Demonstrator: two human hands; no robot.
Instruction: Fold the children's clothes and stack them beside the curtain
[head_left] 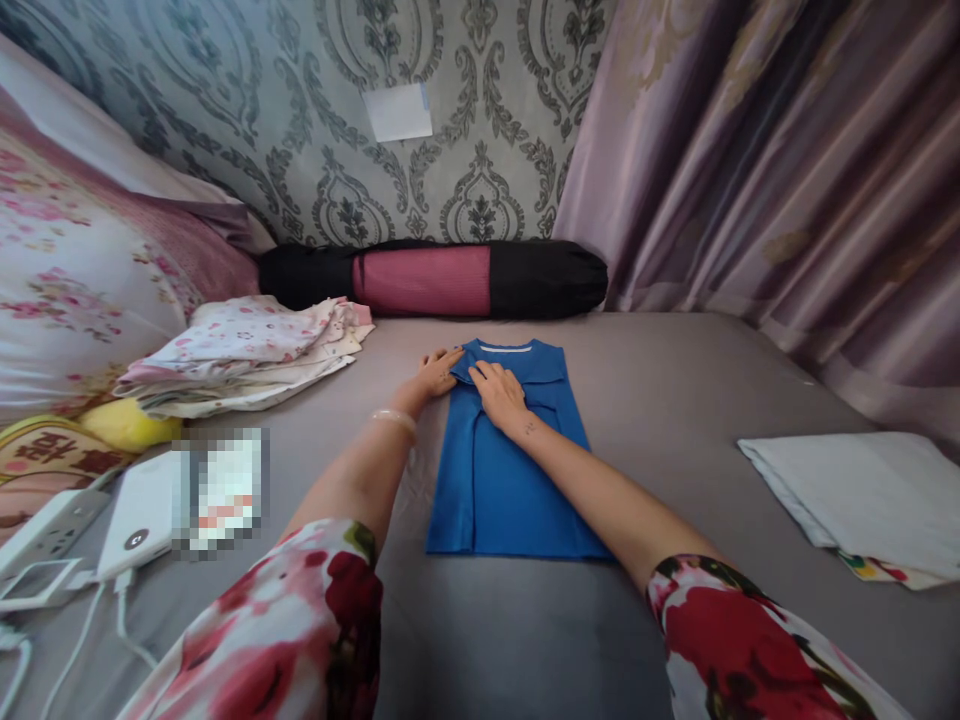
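Observation:
A blue shirt (495, 480) lies flat on the grey bed sheet (660, 380), folded into a narrow strip with its collar at the far end. My left hand (433, 376) rests at the shirt's upper left corner, fingers stretched onto the folded edge, a pale bracelet on the wrist. My right hand (499, 395) lies flat on the shirt just below the collar, fingers spread and pressing the cloth. Neither hand grips anything.
A stack of folded floral cloth (247, 355) lies at the left. A black and pink rolled bag (435, 278) lies along the wall. A white folded cloth (862, 495) sits at the right. A power strip, white power bank (139, 520) and cables lie at the near left.

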